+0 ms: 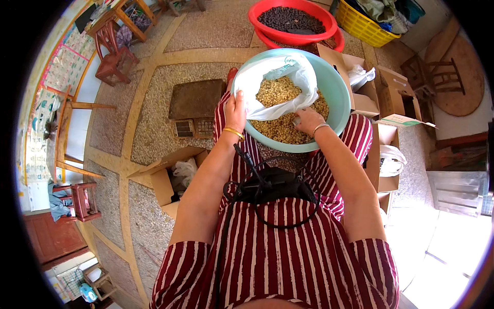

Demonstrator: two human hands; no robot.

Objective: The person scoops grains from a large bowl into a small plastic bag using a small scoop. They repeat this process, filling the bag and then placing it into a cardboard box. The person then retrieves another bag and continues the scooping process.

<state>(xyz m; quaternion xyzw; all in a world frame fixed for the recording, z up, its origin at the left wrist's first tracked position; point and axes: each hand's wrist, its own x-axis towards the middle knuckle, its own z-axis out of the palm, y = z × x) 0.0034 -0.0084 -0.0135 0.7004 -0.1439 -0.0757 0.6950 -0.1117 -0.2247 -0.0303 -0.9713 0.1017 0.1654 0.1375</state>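
A pale blue-green plastic basin (341,98) sits between my knees, with small yellowish kernels or beans (276,129) in its lower part. Inside it stands a white plastic bag (247,83), its mouth spread wide and more of the same kernels within. My left hand (236,112) grips the bag's left edge, thumb on top, a gold-coloured bangle at the wrist. At the bag's lower right, my right hand (310,121) is down in the loose kernels with its fingers curled around something greyish, perhaps a small scoop; its fingertips are partly hidden. A silver-coloured bangle is on that wrist.
Beyond the basin is a red basin (252,17) of dark round pieces, stacked over another red one. A yellow basket (357,25) stands farther right. Open cardboard boxes (364,102) with white bags line the right; another box (160,187) and a brown-topped box-like object (196,99) are left.
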